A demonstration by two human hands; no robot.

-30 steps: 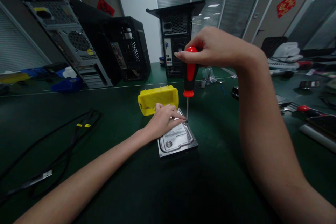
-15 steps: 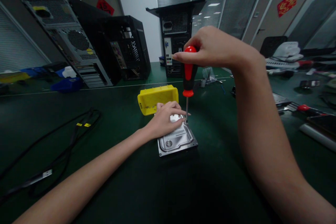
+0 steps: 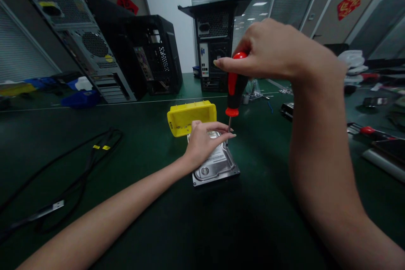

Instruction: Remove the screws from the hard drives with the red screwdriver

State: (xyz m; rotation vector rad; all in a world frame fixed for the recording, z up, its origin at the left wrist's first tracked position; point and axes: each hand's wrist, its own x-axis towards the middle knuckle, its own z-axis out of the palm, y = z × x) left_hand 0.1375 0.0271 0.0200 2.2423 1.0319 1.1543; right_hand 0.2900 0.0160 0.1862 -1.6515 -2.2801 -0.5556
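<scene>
A silver hard drive lies flat on the green table, its label partly covered by my left hand. Thumb and forefinger of that hand close round the thin metal shaft of the screwdriver, just above the drive. My right hand grips the red and black handle of the screwdriver from above, with the thumb stretched out across its top. The screwdriver leans slightly to the right, its tip down at the drive's right edge. Whether a screw sits under the tip I cannot tell.
Right behind the drive stands a yellow bin holding small bits. Computer cases line the back. Black cables lie at left. To the right are a black part, a red-handled tool and other clutter.
The screwdriver's handle has tilted right, and my right hand has shifted right with it. My left thumb and forefinger have moved from the drive's surface up to the shaft.
</scene>
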